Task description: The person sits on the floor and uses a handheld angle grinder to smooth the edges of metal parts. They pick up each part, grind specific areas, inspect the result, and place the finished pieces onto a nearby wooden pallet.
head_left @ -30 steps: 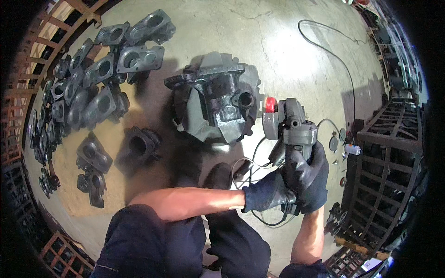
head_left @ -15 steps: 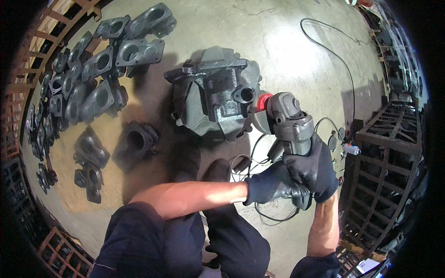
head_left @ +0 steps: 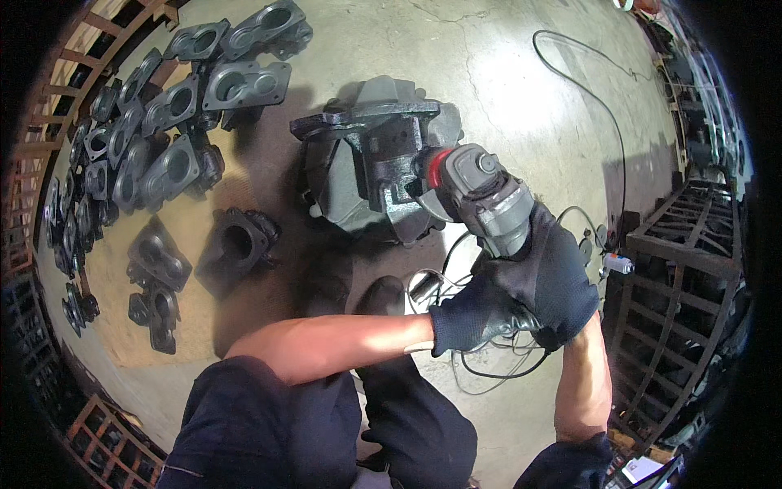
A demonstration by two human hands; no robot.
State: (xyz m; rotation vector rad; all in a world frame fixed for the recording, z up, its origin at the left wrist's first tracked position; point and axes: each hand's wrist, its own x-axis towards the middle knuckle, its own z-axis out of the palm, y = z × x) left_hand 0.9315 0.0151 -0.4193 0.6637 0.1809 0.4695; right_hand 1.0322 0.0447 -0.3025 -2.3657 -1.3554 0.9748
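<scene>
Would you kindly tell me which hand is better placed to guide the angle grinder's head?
Probably the right hand: it grips the angle grinder nearer its head, while the left hand sits farther back.

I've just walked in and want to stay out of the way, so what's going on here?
A person's left hand and right hand, both gloved, hold a grey angle grinder. Its red disc is at the right side of a large dark casting; contact is hard to tell. Smaller castings lie to the left.
</scene>
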